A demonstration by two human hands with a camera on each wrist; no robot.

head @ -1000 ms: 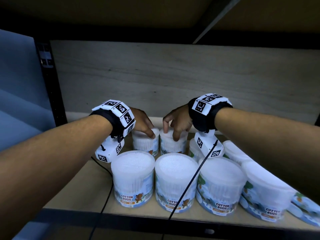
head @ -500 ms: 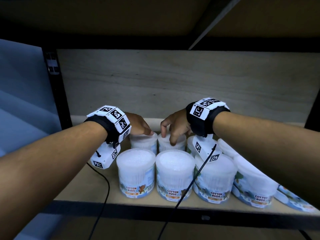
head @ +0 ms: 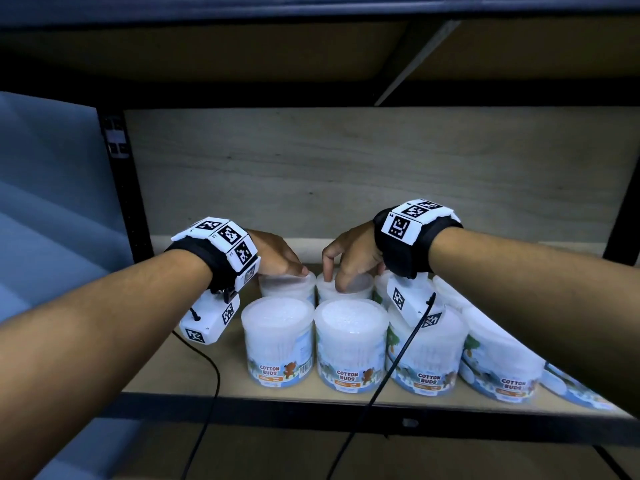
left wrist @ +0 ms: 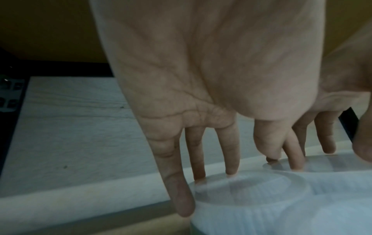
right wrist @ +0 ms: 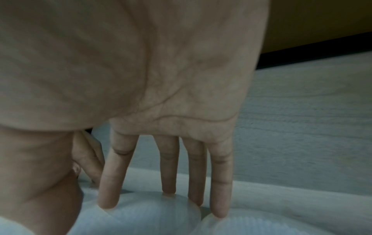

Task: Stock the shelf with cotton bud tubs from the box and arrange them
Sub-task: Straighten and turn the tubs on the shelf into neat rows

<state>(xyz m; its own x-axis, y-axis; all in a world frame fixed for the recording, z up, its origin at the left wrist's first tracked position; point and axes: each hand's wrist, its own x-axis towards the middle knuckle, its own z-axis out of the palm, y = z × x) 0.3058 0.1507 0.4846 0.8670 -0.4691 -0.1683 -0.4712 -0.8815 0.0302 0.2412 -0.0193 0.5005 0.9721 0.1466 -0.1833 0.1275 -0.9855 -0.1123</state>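
A: How far along does the stocking look?

B: Well advanced, I judge; a front row of cotton bud tubs [head: 349, 344] stands upright along the edge of the shelf [head: 194, 372], labels facing out, and a back row stands just behind it; the rightmost tubs are half hidden by the right forearm, and one at the far right looks tilted, though I cannot tell for sure.

A: And the hands?

B: The left hand [head: 277, 254] rests on the lid of the back-left tub [head: 285, 287]; its fingers [left wrist: 231, 152] reach down almost straight, tips on the lid and over its far rim, not wrapped round anything; the right hand [head: 349, 258] is set the same way on the back tub beside it [head: 346, 289], straight fingers [right wrist: 108, 182] touching the lid, with the little finger on the next tub over.

A: So, arranging rather than carrying?

B: That is my reading; both hands seem to be nudging the back pair into line; the box is not in view, so how many tubs remain I cannot say; the shelf to the left shows bare board.
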